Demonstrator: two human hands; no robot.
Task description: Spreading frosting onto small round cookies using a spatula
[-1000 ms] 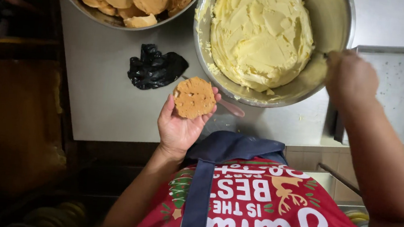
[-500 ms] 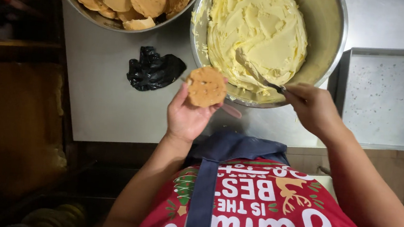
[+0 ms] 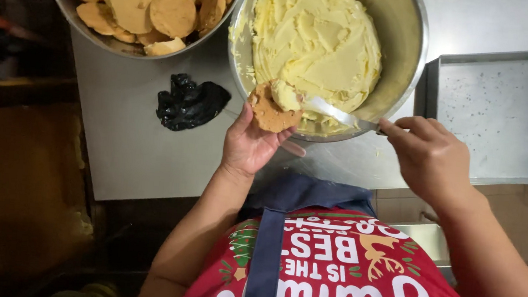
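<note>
Since the earlier frame, cream has been lifted onto the biscuit (image 3: 272, 111) | left hand (image 3: 253, 144) cups it by the cream bowl's (image 3: 404, 71) counter-front rim | right hand (image 3: 432, 158) pinches knife (image 3: 337, 113) | blade is best kept flat, spread outward.

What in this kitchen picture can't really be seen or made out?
- Bowl of cookies: the top edge of the head view cuts it off.
- Cream bowl: its far rim is cut off too.
- Knife: the right hand covers its handle; cream hides its tip.
- Cookie in the left hand: partly under cream.
- Black lump: unclear what it is.
- Tray: items at the right edge are cut off.
</note>
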